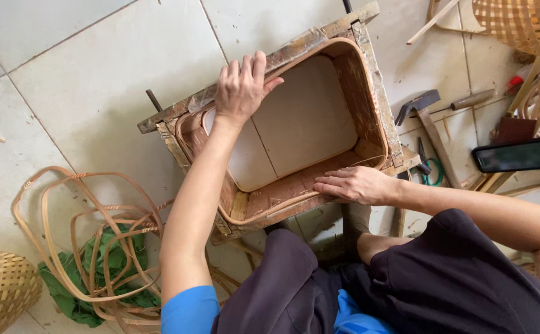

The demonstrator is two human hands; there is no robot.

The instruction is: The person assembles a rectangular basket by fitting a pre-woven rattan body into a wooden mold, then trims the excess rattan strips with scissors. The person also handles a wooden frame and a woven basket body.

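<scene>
- Two bare hands work at a wooden frame (369, 80) that sits on the tiled floor (97, 74), between the person's knees.
- Frame is a rough, worn rectangular box, open in the middle so the pale tile shows through; its long axis runs from lower left to upper right, tilted against the tile lines.
- A thin cane strip (319, 49) lines the inside as a rounded-corner loop, hugging the walls.
- Left hand (240, 89) lies over the far rail, fingers curled over the top edge and thumb pointing into the opening, clasping rail and strip together.
- Right hand (356, 184) lies flat on the near rail, fingers stretched out leftward, pressing the strip down rather than closing round anything.
- Left of the frame, well apart, a tangle of bent cane loops (90, 241) rests on a green cloth (66, 297), with a woven basket (1, 287) at the corner.
- Right of the frame lie a hammer (427, 117), a chisel (471, 99) and a dark phone (520, 154); another basket (523, 21) sits top right.
</scene>
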